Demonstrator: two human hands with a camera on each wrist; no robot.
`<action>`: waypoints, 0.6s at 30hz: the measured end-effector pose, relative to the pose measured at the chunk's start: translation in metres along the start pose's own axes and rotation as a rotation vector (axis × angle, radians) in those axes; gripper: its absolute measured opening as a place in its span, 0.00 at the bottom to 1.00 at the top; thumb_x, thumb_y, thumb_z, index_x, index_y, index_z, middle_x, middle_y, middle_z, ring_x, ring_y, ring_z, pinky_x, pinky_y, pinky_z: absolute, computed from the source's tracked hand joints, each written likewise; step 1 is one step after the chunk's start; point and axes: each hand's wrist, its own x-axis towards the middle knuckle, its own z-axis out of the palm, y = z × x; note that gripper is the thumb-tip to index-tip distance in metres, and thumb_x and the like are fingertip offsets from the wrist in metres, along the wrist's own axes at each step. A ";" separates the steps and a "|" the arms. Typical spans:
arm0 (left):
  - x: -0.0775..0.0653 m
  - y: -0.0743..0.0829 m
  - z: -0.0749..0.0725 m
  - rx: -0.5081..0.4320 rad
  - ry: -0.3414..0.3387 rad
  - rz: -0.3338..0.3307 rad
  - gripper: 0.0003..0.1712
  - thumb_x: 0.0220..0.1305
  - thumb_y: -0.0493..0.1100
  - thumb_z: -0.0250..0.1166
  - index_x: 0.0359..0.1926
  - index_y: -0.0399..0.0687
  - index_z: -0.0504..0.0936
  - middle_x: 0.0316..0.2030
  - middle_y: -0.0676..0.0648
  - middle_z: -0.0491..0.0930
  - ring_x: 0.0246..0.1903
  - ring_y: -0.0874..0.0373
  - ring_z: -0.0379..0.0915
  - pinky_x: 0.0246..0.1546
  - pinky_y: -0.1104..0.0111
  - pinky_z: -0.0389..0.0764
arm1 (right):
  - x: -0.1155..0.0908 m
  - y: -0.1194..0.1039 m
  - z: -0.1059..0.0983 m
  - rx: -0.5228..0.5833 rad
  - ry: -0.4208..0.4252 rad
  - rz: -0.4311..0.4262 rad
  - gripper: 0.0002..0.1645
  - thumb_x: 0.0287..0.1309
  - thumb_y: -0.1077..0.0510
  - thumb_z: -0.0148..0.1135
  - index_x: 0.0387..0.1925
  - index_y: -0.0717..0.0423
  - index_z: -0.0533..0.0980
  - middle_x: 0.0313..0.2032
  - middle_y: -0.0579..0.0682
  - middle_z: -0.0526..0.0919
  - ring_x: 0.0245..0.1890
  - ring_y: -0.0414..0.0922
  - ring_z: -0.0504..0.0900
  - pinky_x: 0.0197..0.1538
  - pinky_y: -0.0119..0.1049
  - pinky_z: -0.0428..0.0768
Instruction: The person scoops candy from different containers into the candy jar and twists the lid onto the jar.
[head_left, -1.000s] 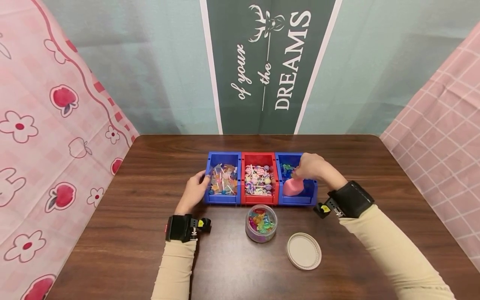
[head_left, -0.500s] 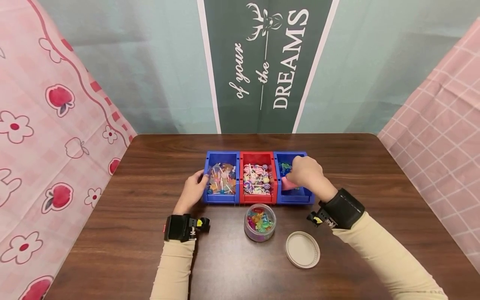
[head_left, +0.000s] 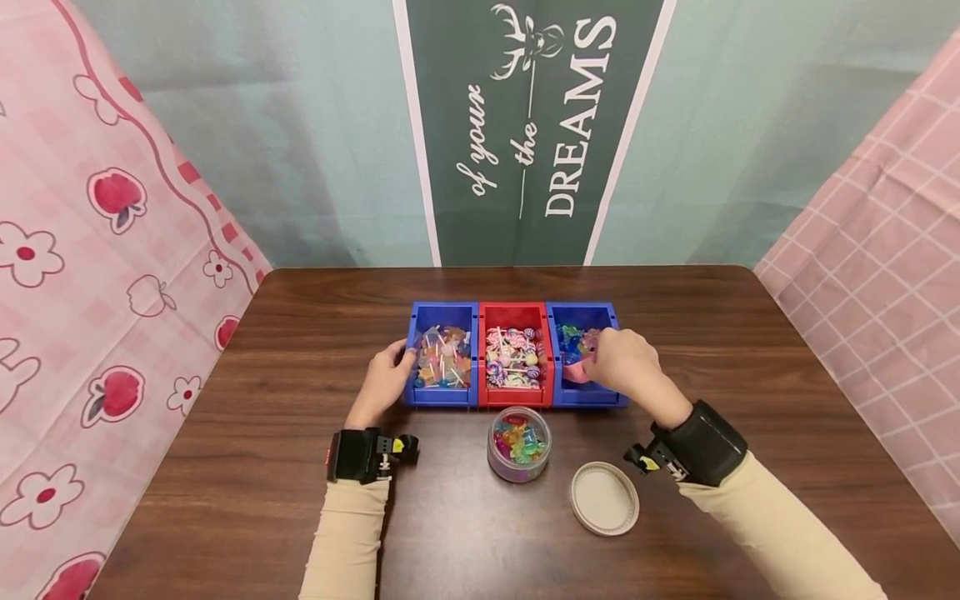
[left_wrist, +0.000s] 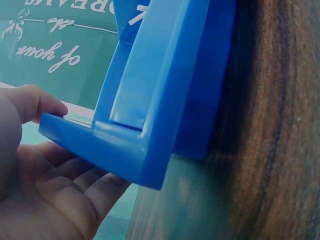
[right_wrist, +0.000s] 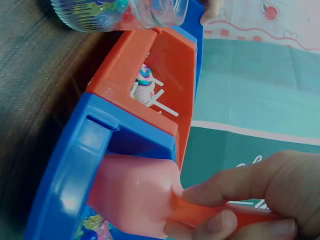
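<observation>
My left hand [head_left: 386, 382] grips the outer side wall of the left blue bin [head_left: 442, 398], thumb over the rim and fingers below it in the left wrist view. My right hand [head_left: 628, 365] holds a pink scoop [right_wrist: 135, 192] by its handle. The scoop's bowl is down inside the right blue bin [head_left: 592, 397], tilted among colourful translucent candy-like pieces [head_left: 570, 340]. Part of the scoop is hidden behind the right hand in the head view.
Between the blue bins stands a red bin [head_left: 513, 398] of small lollipops [head_left: 513, 354]; the left bin holds more lollipop-like pieces [head_left: 444, 358]. In front are an uncapped clear jar [head_left: 519, 450] of colourful pieces and a round pale lid [head_left: 604, 498] on the brown table [head_left: 300, 333].
My right hand moved left and then back right over the right bin, turning the scoop within it. The left hand keeps its grip on the left bin.
</observation>
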 end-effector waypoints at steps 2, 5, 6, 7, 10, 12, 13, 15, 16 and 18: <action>0.000 0.000 0.000 0.000 0.002 -0.002 0.27 0.71 0.45 0.46 0.66 0.33 0.63 0.59 0.31 0.71 0.52 0.44 0.70 0.60 0.48 0.70 | -0.002 0.003 0.002 0.018 0.010 -0.005 0.22 0.47 0.56 0.60 0.07 0.52 0.61 0.13 0.48 0.61 0.17 0.46 0.65 0.16 0.33 0.59; 0.000 0.000 0.000 0.005 0.000 0.003 0.27 0.71 0.44 0.46 0.66 0.33 0.63 0.60 0.31 0.71 0.53 0.44 0.70 0.60 0.48 0.69 | -0.003 0.007 0.007 0.050 0.020 -0.013 0.23 0.48 0.57 0.60 0.07 0.52 0.60 0.12 0.47 0.59 0.16 0.45 0.63 0.16 0.33 0.58; 0.000 0.000 -0.001 0.005 0.000 0.005 0.27 0.71 0.44 0.46 0.66 0.33 0.63 0.59 0.31 0.71 0.53 0.44 0.70 0.60 0.48 0.70 | -0.004 0.008 0.009 0.061 0.026 -0.017 0.23 0.48 0.57 0.60 0.07 0.52 0.59 0.11 0.46 0.58 0.15 0.44 0.63 0.16 0.32 0.58; 0.000 0.001 -0.001 0.006 0.003 0.006 0.27 0.71 0.44 0.46 0.66 0.33 0.63 0.59 0.31 0.71 0.52 0.44 0.70 0.60 0.48 0.70 | -0.004 0.009 0.011 0.072 0.033 -0.022 0.23 0.48 0.58 0.59 0.07 0.52 0.59 0.11 0.46 0.57 0.15 0.44 0.62 0.16 0.32 0.58; -0.001 0.002 -0.001 0.011 0.002 0.013 0.27 0.71 0.44 0.46 0.65 0.32 0.63 0.59 0.30 0.71 0.52 0.44 0.70 0.59 0.48 0.70 | -0.004 0.012 0.018 0.095 0.079 -0.051 0.22 0.45 0.59 0.59 0.06 0.52 0.59 0.10 0.45 0.56 0.15 0.44 0.62 0.16 0.33 0.57; -0.001 0.002 -0.001 0.013 0.003 0.017 0.27 0.71 0.44 0.46 0.65 0.32 0.63 0.59 0.30 0.71 0.52 0.44 0.70 0.59 0.48 0.70 | -0.003 0.014 0.023 0.109 0.115 -0.068 0.21 0.44 0.60 0.59 0.07 0.53 0.59 0.10 0.45 0.57 0.15 0.45 0.62 0.16 0.33 0.57; -0.001 0.002 -0.001 0.016 0.003 0.020 0.27 0.71 0.44 0.46 0.65 0.32 0.63 0.59 0.30 0.71 0.53 0.44 0.70 0.59 0.48 0.70 | -0.003 0.015 0.026 0.114 0.134 -0.074 0.20 0.44 0.60 0.59 0.07 0.54 0.60 0.10 0.46 0.58 0.15 0.45 0.63 0.15 0.33 0.57; -0.001 0.002 -0.001 0.016 0.003 0.021 0.27 0.71 0.44 0.46 0.65 0.32 0.63 0.59 0.30 0.70 0.53 0.43 0.70 0.59 0.47 0.70 | -0.001 0.017 0.032 0.124 0.166 -0.083 0.19 0.44 0.60 0.59 0.08 0.55 0.61 0.11 0.47 0.60 0.14 0.46 0.64 0.15 0.33 0.57; -0.001 0.002 -0.001 0.016 0.002 0.021 0.27 0.71 0.44 0.46 0.65 0.32 0.63 0.59 0.30 0.70 0.54 0.43 0.70 0.59 0.47 0.70 | 0.000 0.018 0.035 0.128 0.179 -0.084 0.19 0.44 0.60 0.59 0.08 0.55 0.62 0.11 0.47 0.61 0.14 0.47 0.65 0.15 0.33 0.58; -0.001 0.001 0.000 0.020 0.002 0.021 0.27 0.72 0.44 0.46 0.66 0.32 0.63 0.60 0.30 0.70 0.54 0.43 0.70 0.59 0.47 0.70 | 0.002 0.019 0.042 0.137 0.203 -0.083 0.18 0.45 0.60 0.60 0.09 0.56 0.64 0.11 0.49 0.63 0.14 0.48 0.66 0.15 0.34 0.59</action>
